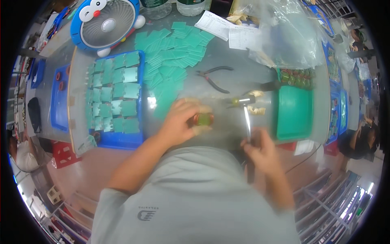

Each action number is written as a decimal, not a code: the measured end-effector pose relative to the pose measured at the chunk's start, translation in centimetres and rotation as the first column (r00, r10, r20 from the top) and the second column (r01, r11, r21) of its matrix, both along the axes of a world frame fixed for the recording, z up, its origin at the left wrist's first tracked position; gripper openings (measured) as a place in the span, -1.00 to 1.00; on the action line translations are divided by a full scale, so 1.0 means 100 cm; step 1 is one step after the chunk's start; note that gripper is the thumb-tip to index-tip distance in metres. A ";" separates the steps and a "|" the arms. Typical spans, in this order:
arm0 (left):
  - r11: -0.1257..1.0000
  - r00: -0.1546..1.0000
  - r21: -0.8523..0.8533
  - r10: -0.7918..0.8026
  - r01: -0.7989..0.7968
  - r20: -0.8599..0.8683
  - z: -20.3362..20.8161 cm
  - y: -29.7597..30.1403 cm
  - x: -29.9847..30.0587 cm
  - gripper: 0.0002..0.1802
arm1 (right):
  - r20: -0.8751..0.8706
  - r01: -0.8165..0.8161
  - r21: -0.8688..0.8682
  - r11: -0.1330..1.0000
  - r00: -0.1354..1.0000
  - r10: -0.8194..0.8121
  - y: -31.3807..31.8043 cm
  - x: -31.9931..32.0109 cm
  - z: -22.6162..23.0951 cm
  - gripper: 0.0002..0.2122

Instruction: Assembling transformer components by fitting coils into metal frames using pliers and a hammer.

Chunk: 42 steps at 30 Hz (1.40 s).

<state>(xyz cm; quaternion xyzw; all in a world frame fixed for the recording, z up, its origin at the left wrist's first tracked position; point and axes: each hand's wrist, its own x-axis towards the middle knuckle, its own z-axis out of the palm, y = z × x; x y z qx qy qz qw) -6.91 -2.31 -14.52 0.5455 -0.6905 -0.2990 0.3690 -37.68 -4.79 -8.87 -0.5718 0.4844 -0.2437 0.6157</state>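
Pinching a red-and-green coil part (204,119) in the left hand (180,120) and, to the right of it, gripping a hammer (247,116) in the right hand (263,148), probably being at the tapping step, therefore next needing steady hold and careful aim.

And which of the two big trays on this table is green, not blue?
The green tray, on the right-hand side, beyond the right hand. The blue tray, on the left, holds rows of flat green pieces.
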 end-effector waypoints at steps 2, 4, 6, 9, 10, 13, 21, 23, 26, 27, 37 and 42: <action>1.000 1.000 0.005 0.005 -0.005 -0.010 -0.001 0.000 -0.001 -0.46 | -0.081 -0.053 -0.181 0.982 0.996 0.039 0.025 0.004 0.008 -0.48; 1.000 0.999 -0.004 0.006 -0.006 -0.039 -0.002 -0.002 -0.001 -0.44 | -0.285 -0.286 -0.443 0.850 0.944 0.168 0.016 0.011 0.023 -0.40; 1.000 0.999 0.006 -0.007 0.007 -0.043 -0.002 -0.002 -0.001 -0.44 | -0.503 -0.517 -0.604 0.606 0.838 0.213 0.014 0.013 0.030 -0.33; 1.000 0.999 -0.002 -0.015 0.015 -0.031 -0.001 -0.004 -0.002 -0.45 | -0.556 -0.582 -0.630 0.514 0.800 0.224 0.013 0.012 0.032 -0.23; 1.000 1.000 -0.009 -0.014 0.014 -0.013 0.000 -0.003 -0.002 -0.46 | -0.504 -0.512 -0.712 0.481 0.849 0.158 0.018 0.012 0.034 -0.22; 1.000 1.000 -0.014 -0.014 0.014 -0.025 -0.001 -0.002 -0.002 -0.46 | -0.552 -0.555 -0.707 0.438 0.821 0.148 0.015 0.012 0.028 -0.23; 1.000 1.000 0.008 -0.002 0.002 -0.008 0.000 0.000 0.000 -0.47 | -0.536 -0.516 -0.693 0.503 0.836 0.119 0.019 0.006 0.012 -0.28; 1.000 1.000 -0.002 0.010 -0.010 -0.026 -0.002 -0.004 -0.001 -0.47 | -0.532 -0.561 -0.627 0.540 0.815 0.229 0.011 0.006 0.000 -0.32; 0.999 1.000 -0.033 -0.029 0.030 0.008 0.002 -0.005 0.003 -0.49 | -0.378 -0.320 -0.612 0.723 0.921 0.088 0.008 0.005 -0.007 -0.39; 0.998 1.000 -0.058 -0.027 0.028 0.010 0.007 -0.005 0.004 -0.50 | -0.338 -0.236 -0.599 0.765 0.941 0.026 0.005 0.008 -0.009 -0.41; 0.917 0.766 0.399 0.250 0.009 -0.592 0.099 -0.038 0.002 -0.58 | 0.259 0.065 -0.072 0.995 0.965 -0.044 -0.023 0.090 0.018 -0.44; 0.945 0.856 0.321 0.217 -0.063 -0.470 0.121 -0.045 -0.003 -0.65 | 0.454 0.087 0.074 0.993 0.884 -0.111 -0.034 0.121 0.031 -0.46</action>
